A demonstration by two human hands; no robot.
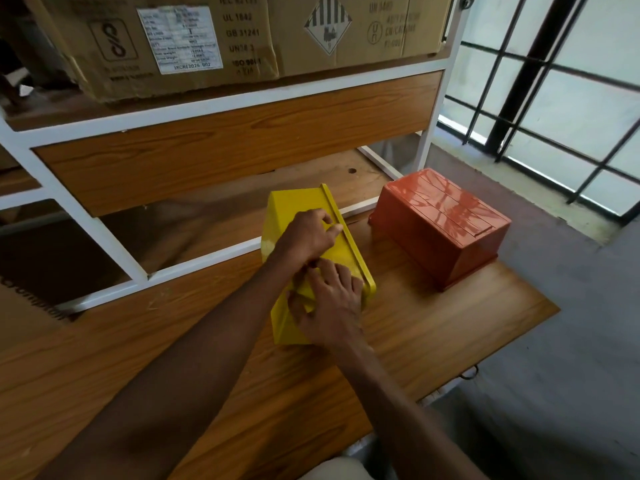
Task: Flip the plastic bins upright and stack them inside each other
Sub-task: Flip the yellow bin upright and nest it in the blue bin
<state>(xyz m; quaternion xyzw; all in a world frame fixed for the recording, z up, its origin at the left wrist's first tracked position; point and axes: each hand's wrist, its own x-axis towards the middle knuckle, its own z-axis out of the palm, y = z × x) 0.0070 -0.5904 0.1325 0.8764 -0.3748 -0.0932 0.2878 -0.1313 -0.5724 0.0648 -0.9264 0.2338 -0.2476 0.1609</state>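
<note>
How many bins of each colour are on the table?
Yellow bin, gripped by the left hand and right hand: 1
Orange bin, upside down: 1
Total: 2

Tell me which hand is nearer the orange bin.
Left. The left hand grips the yellow bin's far rim beside the orange bin; the right hand holds its near end.
</note>
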